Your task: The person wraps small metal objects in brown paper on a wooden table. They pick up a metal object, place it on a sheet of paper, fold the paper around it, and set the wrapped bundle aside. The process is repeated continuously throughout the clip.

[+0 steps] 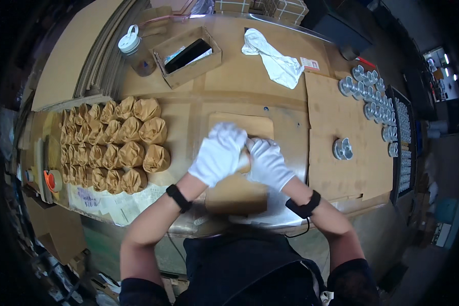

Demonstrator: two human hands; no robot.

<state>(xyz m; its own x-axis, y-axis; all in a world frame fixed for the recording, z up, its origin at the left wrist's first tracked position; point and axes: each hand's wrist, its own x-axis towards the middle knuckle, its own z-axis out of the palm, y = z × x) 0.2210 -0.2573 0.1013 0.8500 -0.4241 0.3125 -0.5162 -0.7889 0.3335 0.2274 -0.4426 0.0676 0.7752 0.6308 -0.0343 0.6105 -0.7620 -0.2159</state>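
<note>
brown-paper bundle (245, 161) held over the table (229, 66), left hand (219, 154) and right hand (268, 162) clamped on it, fingers blurred; wrapping could tear if twisted too hard, or slip if either hand loosens.

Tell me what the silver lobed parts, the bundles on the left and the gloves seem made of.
Silver lobed parts: probably metal, smooth and shiny, by their highlights. Bundles: likely matte brown paper outside, by the creases; contents hidden. Gloves: seemingly matte white fabric, by their soft folds; weave unclear.
</note>
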